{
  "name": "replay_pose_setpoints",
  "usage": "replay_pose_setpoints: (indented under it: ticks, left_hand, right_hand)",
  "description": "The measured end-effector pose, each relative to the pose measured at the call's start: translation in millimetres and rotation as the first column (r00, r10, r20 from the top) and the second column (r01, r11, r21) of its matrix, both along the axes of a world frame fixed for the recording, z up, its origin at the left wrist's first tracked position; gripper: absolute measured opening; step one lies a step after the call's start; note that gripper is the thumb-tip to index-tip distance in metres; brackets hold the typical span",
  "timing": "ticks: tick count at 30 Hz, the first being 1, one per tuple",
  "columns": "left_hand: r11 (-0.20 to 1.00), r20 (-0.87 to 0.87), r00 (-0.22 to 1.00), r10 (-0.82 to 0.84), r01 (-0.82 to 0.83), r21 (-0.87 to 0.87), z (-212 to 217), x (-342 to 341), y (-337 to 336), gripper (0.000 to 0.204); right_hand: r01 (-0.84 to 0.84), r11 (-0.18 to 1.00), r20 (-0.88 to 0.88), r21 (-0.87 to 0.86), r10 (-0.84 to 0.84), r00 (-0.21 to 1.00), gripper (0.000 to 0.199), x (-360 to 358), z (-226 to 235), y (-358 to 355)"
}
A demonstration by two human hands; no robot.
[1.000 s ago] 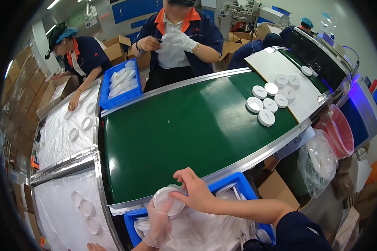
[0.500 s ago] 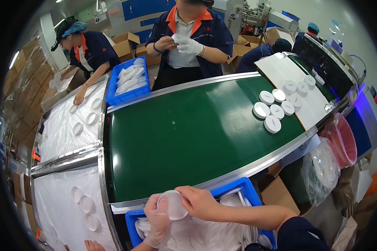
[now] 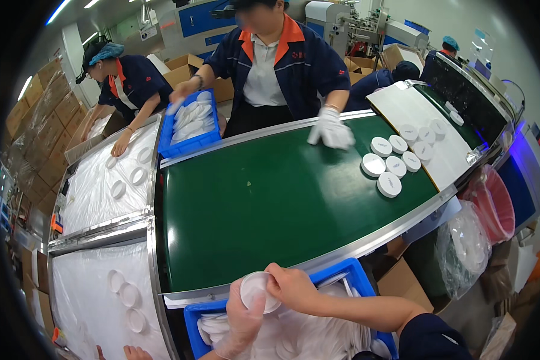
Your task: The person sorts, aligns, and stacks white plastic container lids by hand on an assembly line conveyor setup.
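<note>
The left hand [image 3: 244, 318], wearing a thin clear glove, and the bare right hand [image 3: 291, 287] are both gripping a round white lid [image 3: 258, 290], fingers curled around its rim. The lid is sitting just over the near edge of the green conveyor belt [image 3: 264, 198], above the blue bin [image 3: 342, 282] lined with clear plastic that is holding what look like more lids. Across the belt, a co-worker's white-gloved hand [image 3: 331, 129] is resting on its far side, near a cluster of white caps [image 3: 390, 165] riding at the belt's right end.
</note>
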State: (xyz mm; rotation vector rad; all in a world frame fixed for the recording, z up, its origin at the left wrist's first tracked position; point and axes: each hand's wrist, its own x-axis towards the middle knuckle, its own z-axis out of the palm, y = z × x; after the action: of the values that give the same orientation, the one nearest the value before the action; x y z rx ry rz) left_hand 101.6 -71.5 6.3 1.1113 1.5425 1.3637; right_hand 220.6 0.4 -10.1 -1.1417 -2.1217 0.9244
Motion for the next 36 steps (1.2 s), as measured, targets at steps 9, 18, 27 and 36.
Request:
replay_pose_setpoints:
  ticks: [9,18,27,36]
  left_hand:
    - [0.863,-0.859,0.468,0.206,0.327,0.385,5.7,0.9,-1.5,0.059]
    - [0.875,-0.908,0.407,0.096,0.400,0.272,-12.3,-0.4,8.7,0.033]
    - [0.832,-0.825,0.565,-0.007,0.461,0.308,-8.6,3.0,13.4,0.028]
    - [0.817,-0.834,0.546,0.078,0.444,0.367,-0.6,-3.9,11.6,0.021]
  right_hand:
    - [0.101,0.984,-0.247,-0.146,-0.135,0.959,0.014,6.5,6.5,11.4]
    - [0.003,0.973,-0.284,-0.230,-0.070,0.956,0.022,3.7,-4.4,11.8]
    - [-0.024,0.972,-0.251,-0.235,-0.037,0.967,0.024,6.5,3.8,9.1]
    - [-0.084,0.966,-0.398,-0.244,-0.020,0.917,0.023,-5.0,-6.0,6.1]
